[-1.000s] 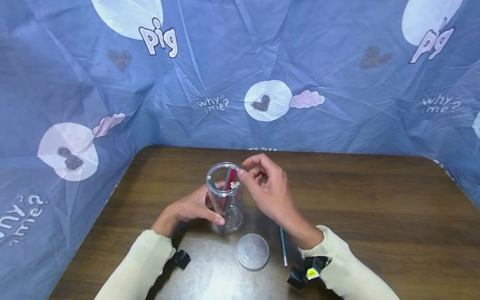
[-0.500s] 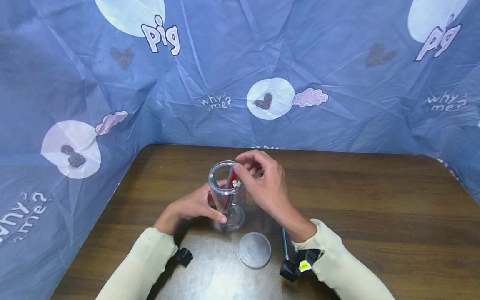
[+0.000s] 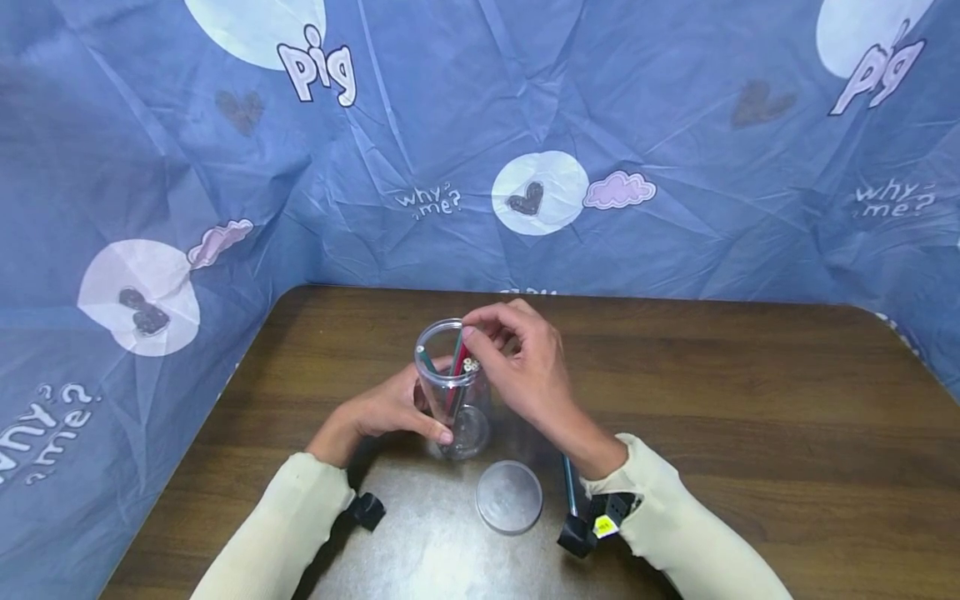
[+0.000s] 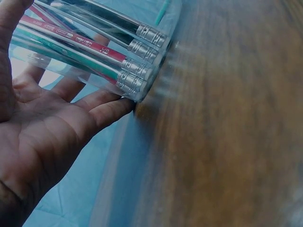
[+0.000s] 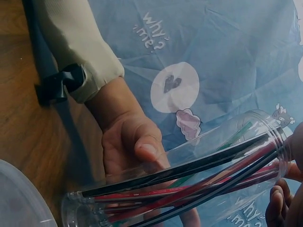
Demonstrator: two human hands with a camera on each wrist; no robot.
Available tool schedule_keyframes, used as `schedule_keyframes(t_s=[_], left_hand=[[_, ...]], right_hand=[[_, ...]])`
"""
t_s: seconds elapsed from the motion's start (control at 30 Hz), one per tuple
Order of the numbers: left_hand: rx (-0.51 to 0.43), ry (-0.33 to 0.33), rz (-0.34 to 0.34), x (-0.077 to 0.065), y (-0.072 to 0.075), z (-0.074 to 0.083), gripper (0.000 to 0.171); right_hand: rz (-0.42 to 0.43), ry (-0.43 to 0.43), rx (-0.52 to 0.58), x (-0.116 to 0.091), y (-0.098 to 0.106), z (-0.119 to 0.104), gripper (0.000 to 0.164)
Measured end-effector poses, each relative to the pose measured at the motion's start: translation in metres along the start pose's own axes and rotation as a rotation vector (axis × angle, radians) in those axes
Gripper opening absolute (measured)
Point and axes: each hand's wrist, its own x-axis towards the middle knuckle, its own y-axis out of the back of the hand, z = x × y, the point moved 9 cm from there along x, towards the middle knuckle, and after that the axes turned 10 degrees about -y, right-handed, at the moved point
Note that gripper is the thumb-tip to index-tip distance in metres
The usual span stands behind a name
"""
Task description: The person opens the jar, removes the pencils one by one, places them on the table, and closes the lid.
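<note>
A clear plastic jar [image 3: 471,429] stands on the table with several red, green and dark pencils [image 5: 194,194] leaning inside. Their metal ferrules [image 4: 137,80] sit at the jar's bottom, and pale flat ends point up. My left hand [image 3: 390,408] grips the jar from the left, thumb in front and fingers behind. At the right side of the rim my right hand [image 3: 528,362] pinches the top of a pencil between thumb and index finger. Its other fingers are curled. A round translucent lid [image 3: 509,497] lies in front of the jar.
A blue-green pencil [image 3: 570,487] lies right of the lid, partly hidden under the right wrist and its black camera [image 3: 577,535]. Another black camera [image 3: 368,512] is at the left wrist. A blue printed cloth [image 3: 435,250] hangs behind the brown table [image 3: 712,400].
My right hand has moved left, from beside the jar to the rim, and its thumb and index finger have come together at a pencil top. The left hand keeps its grip.
</note>
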Motion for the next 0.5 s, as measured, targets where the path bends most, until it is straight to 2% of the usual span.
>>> schedule_keyframes(t_s=[0.23,0.5], left_hand=[[-0.001,-0.015,-0.007,0.002,0.0,0.0,0.086],[0.013,-0.027,-0.015,0.002,-0.002,0.003,0.083]], right_hand=[[-0.016,0.007,0.023,0.0,-0.002,-0.001,0.011],[-0.083,-0.071,0.191,0.001,-0.011,0.004,0.009]])
